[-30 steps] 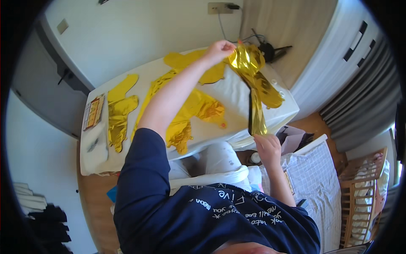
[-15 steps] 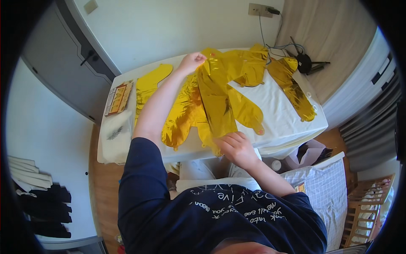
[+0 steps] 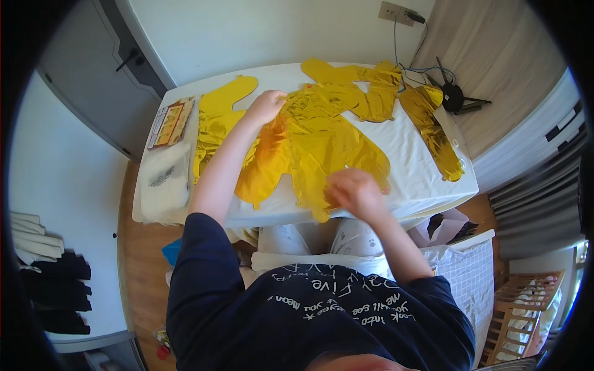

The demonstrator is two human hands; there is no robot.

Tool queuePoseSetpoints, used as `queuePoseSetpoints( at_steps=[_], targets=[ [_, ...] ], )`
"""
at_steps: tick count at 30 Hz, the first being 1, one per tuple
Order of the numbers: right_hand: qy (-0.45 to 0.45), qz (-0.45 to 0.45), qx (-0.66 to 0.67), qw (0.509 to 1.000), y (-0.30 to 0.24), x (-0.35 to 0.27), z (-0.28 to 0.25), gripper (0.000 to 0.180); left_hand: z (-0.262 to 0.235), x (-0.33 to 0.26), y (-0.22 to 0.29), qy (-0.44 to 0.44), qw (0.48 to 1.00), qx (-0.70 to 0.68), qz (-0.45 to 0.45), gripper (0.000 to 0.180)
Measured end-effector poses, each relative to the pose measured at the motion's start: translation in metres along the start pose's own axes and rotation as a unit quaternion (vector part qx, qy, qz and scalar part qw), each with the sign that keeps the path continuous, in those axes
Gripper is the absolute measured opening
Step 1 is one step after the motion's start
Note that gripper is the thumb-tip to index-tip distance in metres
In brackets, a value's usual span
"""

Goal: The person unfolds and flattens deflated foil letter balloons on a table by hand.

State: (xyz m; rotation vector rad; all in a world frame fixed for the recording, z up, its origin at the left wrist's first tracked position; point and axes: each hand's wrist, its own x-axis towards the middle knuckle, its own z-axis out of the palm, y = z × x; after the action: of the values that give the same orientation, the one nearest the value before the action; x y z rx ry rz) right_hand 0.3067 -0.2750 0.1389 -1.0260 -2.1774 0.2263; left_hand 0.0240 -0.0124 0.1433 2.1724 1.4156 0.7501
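Note:
Several flat, uninflated gold foil balloons lie on a white-covered table. The middle foil balloon [image 3: 318, 139] is spread out in front of me, its surface creased. At its upper left edge my left hand [image 3: 267, 107] is closed, fingertips pinched on the foil. Over its lower right part hovers or rests my right hand [image 3: 357, 193], fingers curled and smeared by motion; whether they hold foil I cannot tell. Partly under my left forearm is another gold balloon [image 3: 216, 99]. Beyond lies a gold balloon [image 3: 377, 93], with a long gold piece [image 3: 433, 136] to its right.
A printed packet [image 3: 170, 123] and a clear plastic bag [image 3: 164, 179] lie at the table's left end. A black router [image 3: 453, 97] with cables stands at the back right, below a wall socket [image 3: 396, 13]. The white tablecloth [image 3: 414, 179] hangs over the near edge.
The middle foil balloon, stretched up between both hands before, now lies lower and flatter, uncovering gold foil behind it. My right hand has moved up from its bottom edge; my left hand has come slightly lower.

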Motion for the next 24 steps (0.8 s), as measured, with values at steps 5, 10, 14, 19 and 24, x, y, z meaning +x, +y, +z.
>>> queuePoseSetpoints(
  at_steps=[5,10,14,19,24],
  targets=[
    [-0.004,0.042,-0.033,0.999,0.035,0.024,0.004,0.023,0.005,-0.061,-0.01,-0.019,0.977,0.201,0.062,0.048],
    [-0.078,0.077,-0.019,0.994,0.047,0.049,0.033,0.035,0.015,-0.085,-0.025,-0.066,0.975,0.213,0.017,0.062],
    [-0.121,0.081,-0.077,0.986,0.047,0.065,0.054,0.047,0.009,-0.081,-0.041,-0.056,0.973,0.223,0.03,0.061],
    [-0.139,0.091,-0.101,0.981,0.05,0.075,0.069,0.052,0.005,-0.076,-0.05,-0.066,0.979,0.191,0.017,0.061],
    [-0.152,0.086,-0.114,0.978,0.042,0.092,0.076,0.054,-0.003,-0.071,-0.062,-0.076,0.979,0.188,0.012,0.063]
  ],
)
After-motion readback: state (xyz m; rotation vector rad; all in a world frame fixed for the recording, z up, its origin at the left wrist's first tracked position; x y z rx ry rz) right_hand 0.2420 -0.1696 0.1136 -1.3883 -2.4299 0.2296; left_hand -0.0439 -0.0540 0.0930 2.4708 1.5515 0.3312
